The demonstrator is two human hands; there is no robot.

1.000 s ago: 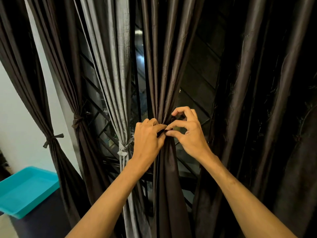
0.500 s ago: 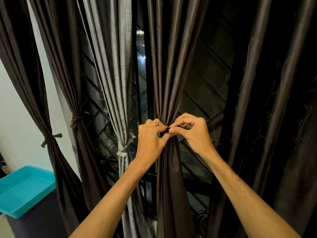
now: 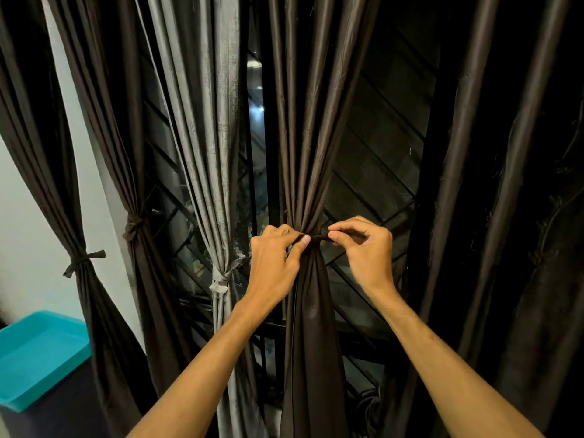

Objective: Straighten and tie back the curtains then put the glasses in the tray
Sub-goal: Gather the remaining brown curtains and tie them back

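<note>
Pinching tie (image 3: 318, 237) | left hand (image 3: 273, 263), right hand (image 3: 368, 251): fingers (image 3: 347, 227) curled on its ends | tie circles curtain (image 3: 311, 311)

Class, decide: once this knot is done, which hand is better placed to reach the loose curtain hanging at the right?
Right, probably. The right hand lies nearer the loose curtain; the left hand would have to cross the gathered curtain. Both now pinch the tie.

A diagonal-barred window grille (image 3: 369, 184) stands beside a pale wall (image 3: 25, 222).
</note>
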